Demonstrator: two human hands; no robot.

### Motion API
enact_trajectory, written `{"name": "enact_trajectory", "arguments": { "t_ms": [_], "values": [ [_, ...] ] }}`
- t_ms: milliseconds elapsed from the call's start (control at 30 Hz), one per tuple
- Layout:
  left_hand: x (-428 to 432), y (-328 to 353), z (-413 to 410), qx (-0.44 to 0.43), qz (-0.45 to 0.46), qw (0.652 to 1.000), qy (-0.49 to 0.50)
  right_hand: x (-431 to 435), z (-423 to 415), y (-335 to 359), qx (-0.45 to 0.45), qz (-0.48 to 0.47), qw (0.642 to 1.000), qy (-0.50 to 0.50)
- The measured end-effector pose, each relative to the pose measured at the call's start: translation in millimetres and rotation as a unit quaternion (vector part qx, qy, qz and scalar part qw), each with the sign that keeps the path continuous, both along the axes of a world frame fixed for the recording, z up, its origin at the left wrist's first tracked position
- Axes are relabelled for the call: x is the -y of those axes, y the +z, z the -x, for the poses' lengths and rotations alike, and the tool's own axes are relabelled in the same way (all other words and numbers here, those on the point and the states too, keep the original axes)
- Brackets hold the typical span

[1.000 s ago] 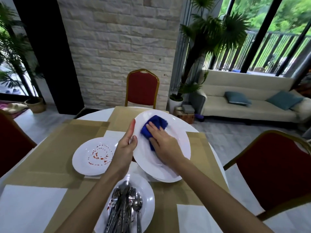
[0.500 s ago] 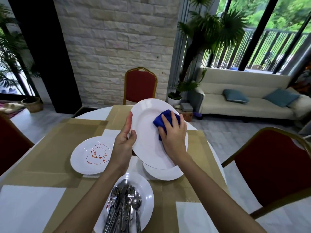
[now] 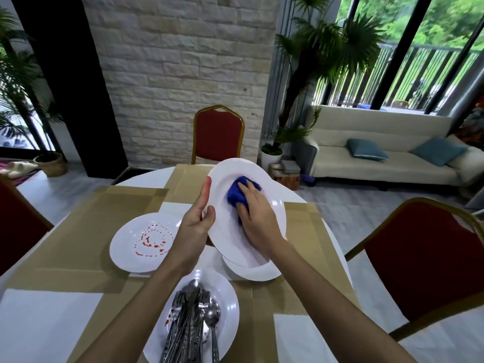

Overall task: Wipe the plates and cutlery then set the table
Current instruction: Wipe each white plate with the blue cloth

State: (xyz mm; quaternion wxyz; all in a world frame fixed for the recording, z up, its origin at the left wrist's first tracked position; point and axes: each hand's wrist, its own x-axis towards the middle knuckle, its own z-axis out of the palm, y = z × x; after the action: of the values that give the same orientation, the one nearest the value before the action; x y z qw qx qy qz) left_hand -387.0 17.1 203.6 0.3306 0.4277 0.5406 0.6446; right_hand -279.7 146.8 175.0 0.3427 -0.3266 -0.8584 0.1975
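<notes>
The plate (image 3: 226,239) being cleaned is held up off the surface (image 3: 52,323), tilted with its face toward the person. The left hand (image 3: 195,226) grips its left rim, thumb on the front and the other fingers behind or along the edge. The right hand (image 3: 258,218) presses a blue cloth (image 3: 237,191) against the middle of the plate's face, fingers bent over the wad and the thumb alongside it. No marks show on the bare parts of this plate.

Directly under the right hand a second plate (image 3: 259,271) lies flat on the surface, mostly hidden by the raised one. Just left of the left hand lies a stained plate (image 3: 146,242), ringed with red smears. Below both wrists, nearest the person, a fourth plate (image 3: 227,305) carries a heap of cutlery (image 3: 192,318), spoons among them, with a few red spots at its left side. Tan placemats (image 3: 86,231) cover much of the surface, and red chairs (image 3: 217,137) stand around it.

The step in hand looks like wiping the first plates, so the task is at an early stage. The next move probably calls for finishing this face, setting the plate down away from the dirty ones, and then picking up the stained plate. The left hand's grip has to stay firm, since the tilted plate could slip under the cloth's pressure.
</notes>
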Motion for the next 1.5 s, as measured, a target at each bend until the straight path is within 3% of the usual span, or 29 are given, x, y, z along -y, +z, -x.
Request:
{"name": "enact_trajectory", "arguments": {
  "t_ms": [100, 267, 333, 467, 567, 700, 767, 833, 900, 967, 1033, 1133, 1267, 1300, 1433, 1500],
  "values": [
    [-0.3, 4.3, 8.4, 0.032, -0.007, 0.999, 0.005, 22.9, 1.8, 9.1, 0.013, -0.041, 0.994, 0.102],
    [6.9, 2.1, 41.5, 0.087, -0.036, 0.992, 0.079, 28.1, -26.5, 0.1, 0.152, -0.043, 0.955, 0.253],
    [10.3, 2.7, 42.5, 0.073, -0.035, 0.994, 0.077, 3.2, -37.0, -1.5, 0.191, -0.075, 0.955, 0.215],
    [2.9, -2.2, 19.8, 0.058, -0.009, 0.998, 0.02, -31.7, -23.0, 10.8, 0.172, -0.13, 0.976, 0.002],
    [-5.8, -1.2, 10.3, 0.059, -0.016, 0.998, -0.013, -0.7, -3.8, 19.8, 0.077, -0.11, 0.988, 0.074],
    [-2.6, 10.8, 30.8, 0.07, -0.034, 0.996, 0.032, 23.4, -21.5, 8.3, 0.116, -0.113, 0.954, 0.251],
    [2.7, 13.0, 39.3, 0.054, -0.035, 0.997, 0.051, 0.6, -37.6, 1.7, 0.168, -0.131, 0.952, 0.218],
    [6.9, 14.5, 37.1, 0.043, -0.032, 0.997, 0.048, -22.9, -47.3, -2.4, 0.196, -0.153, 0.964, 0.094],
    [7.9, 18.3, 23.6, 0.037, -0.03, 0.999, 0.022, -34.0, -43.0, 0.9, 0.161, -0.167, 0.972, -0.025],
    [5.2, 21.6, 8.1, 0.006, -0.016, 1.0, -0.011, -31.0, -22.7, 12.5, 0.094, -0.148, 0.981, -0.083],
    [1.1, 23.0, -0.4, -0.003, -0.009, 1.0, -0.026, -19.6, -2.9, 24.2, 0.046, -0.157, 0.984, -0.064],
    [-0.2, 25.3, 1.5, 0.0, -0.008, 1.0, -0.025, -13.6, 4.3, 30.0, 0.059, -0.214, 0.975, 0.018],
    [1.5, 21.9, 0.9, -0.019, -0.011, 0.999, -0.03, -27.9, 11.6, 28.9, -0.057, -0.092, 0.988, -0.106],
    [1.4, 19.8, -0.1, -0.018, -0.013, 0.999, -0.034, -20.6, 17.3, 29.7, -0.068, -0.091, 0.99, -0.088],
    [2.5, 7.8, 5.5, 0.015, -0.016, 0.999, -0.024, -6.8, 23.6, 27.1, 0.031, -0.247, 0.965, 0.086],
    [4.6, 4.5, 7.0, 0.015, -0.009, 1.0, -0.019, -26.5, 21.2, 26.8, 0.002, -0.224, 0.974, 0.014]
  ]
}}
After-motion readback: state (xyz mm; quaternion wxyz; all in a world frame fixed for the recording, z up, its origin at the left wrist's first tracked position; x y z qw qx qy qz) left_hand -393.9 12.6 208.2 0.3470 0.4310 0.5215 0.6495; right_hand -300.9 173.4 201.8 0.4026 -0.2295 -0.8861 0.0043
